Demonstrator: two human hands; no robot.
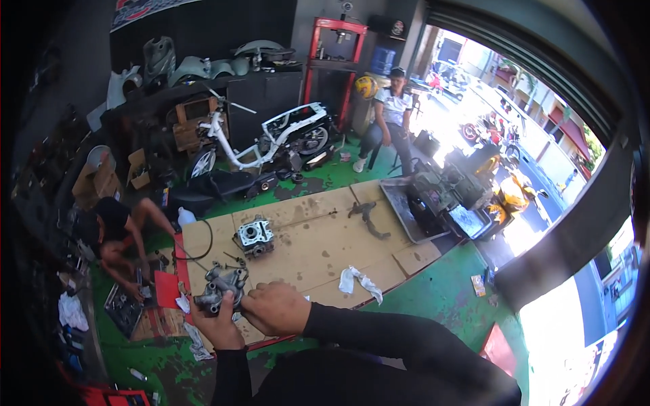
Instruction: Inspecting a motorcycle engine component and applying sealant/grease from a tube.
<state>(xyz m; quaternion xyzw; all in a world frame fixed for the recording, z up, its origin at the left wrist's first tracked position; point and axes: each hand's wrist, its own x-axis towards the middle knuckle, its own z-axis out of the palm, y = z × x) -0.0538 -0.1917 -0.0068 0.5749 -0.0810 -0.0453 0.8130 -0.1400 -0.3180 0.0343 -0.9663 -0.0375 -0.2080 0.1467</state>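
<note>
One metal part point(223, 283) gripped by left hand point(222, 325). Right hand point(279, 308) curled beside it; can't tell its grip. Engine block point(257, 245) beyond hands.

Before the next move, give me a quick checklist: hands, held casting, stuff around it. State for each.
1. Left hand supports the grey metal casting: ok, thumb and palm are against it.
2. Right hand has a sure grip: cannot tell; it is curled at the casting's right side, fingertips hidden.
3. Engine block rests on the cardboard, apart from both hands: ok.
4. Loose small parts well away from the casting: not ok, they lie close beyond it.
5. White rag apart from the hands: ok, off to the right.
6. Co-worker's hands apart from yours: ok, over to the left.
</note>
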